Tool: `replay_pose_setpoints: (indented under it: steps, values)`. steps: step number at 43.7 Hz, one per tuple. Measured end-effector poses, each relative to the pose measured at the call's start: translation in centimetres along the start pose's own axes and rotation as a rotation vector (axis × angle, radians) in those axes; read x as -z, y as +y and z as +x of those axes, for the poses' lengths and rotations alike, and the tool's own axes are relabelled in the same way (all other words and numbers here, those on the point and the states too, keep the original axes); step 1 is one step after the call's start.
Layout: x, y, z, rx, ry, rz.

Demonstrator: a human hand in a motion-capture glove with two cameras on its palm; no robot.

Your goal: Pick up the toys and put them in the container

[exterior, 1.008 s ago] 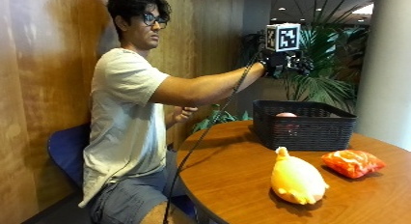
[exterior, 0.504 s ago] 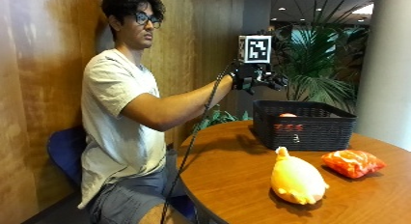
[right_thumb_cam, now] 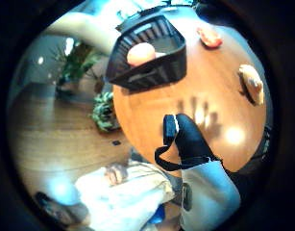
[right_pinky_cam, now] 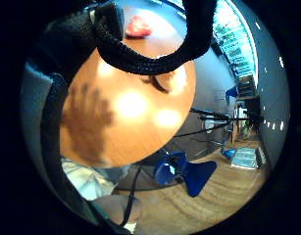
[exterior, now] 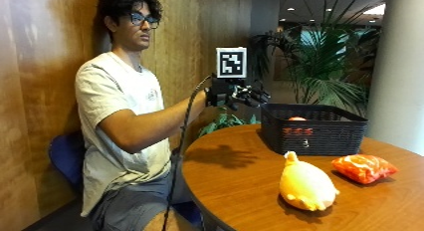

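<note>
Round table, hand raised, fingers spread

Bright glare spots on table (hand's shadow sharp).

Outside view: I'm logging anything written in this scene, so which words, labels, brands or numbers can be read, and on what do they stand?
None can be read.
Small round emblem on the chest of the person's pale T-shirt: too blurred to read.
Black woven plastic basket, yellow soft duck-shaped toy, orange crinkled bag toy, black-gloved right hand: no text shows.
</note>
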State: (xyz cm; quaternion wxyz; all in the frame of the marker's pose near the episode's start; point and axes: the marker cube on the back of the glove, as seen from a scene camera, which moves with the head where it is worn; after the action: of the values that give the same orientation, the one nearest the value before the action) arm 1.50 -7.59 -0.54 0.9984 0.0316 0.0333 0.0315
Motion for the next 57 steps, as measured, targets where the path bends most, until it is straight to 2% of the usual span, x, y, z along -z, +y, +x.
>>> replay_pose_setpoints:
  steps: [5, 9, 12, 15, 20, 26, 32, 37, 42, 50, 57]
  values:
    - [-0.4, 2.2, 1.3, -0.017, 0.082, -0.016]
    - [-0.6, 3.2, 2.2, -0.087, 0.128, -0.011]
    - [-0.7, 4.0, 2.1, -0.052, 0.086, -0.019]
    - [-1.1, 4.5, 2.7, -0.085, 0.117, -0.023]
    - [-1.8, 5.4, 4.0, -0.048, 0.173, -0.031]
    - [-2.0, 6.1, 3.1, -0.042, 0.016, -0.038]
    - [-2.3, 6.3, 3.1, -0.041, 0.006, -0.032]
    - [-2.1, 6.0, 3.2, -0.113, -0.019, -0.020]
    - [-2.4, 6.3, 3.3, -0.066, 0.029, -0.022]
    - [-2.5, 6.1, 3.3, -0.106, 0.024, -0.020]
    - [-2.6, 6.3, 3.2, -0.059, -0.007, -0.019]
